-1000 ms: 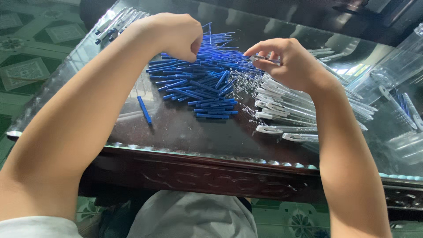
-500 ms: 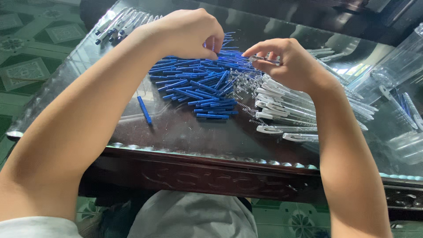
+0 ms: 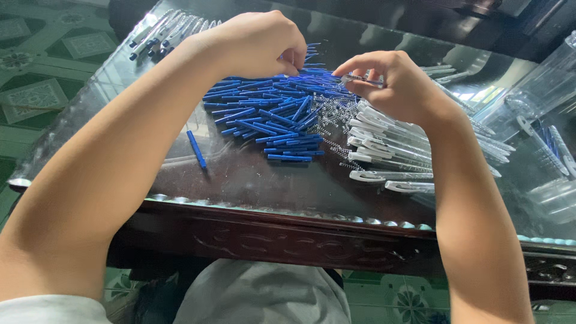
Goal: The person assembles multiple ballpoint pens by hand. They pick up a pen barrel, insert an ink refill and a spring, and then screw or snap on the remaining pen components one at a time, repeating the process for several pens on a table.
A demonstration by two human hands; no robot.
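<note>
left hand [image 3: 258, 45]: curled into a loose fist, fingertips pinched together at the far edge of the blue pile. Cannot tell what it grips, if anything; the fingers hide it.
right hand [image 3: 393, 84]: fingers bent, thumb and forefinger nipped on a thin clear pen barrel [image 3: 360, 78], held roughly level just above the pile's right edge.
hands: near each other, not touching; the barrel tip points toward the left hand.
blue pile [image 3: 270, 111]: heap of short blue pen parts lying criss-cross on the table, directly under and between the two hands.
stray blue part [image 3: 196, 149]: single piece, alone, to the left of the pile and nearer the person, apart from the pile.
springs [image 3: 330, 120]: small tangle of thin metal coils, touching the pile's right side.
clear barrels [image 3: 390, 156]: row of transparent pen bodies with white clips, right of the springs, lying side by side under the right wrist.
finished pens [image 3: 162, 30]: clear pens with blue ends, bunched beyond the pile at the table's far left, behind the left forearm.
plastic bag [image 3: 540, 114]: clear, holds more pens, well to the right of the pile.
table [image 3: 252, 180]: dark glass top, carved wooden front edge.
</note>
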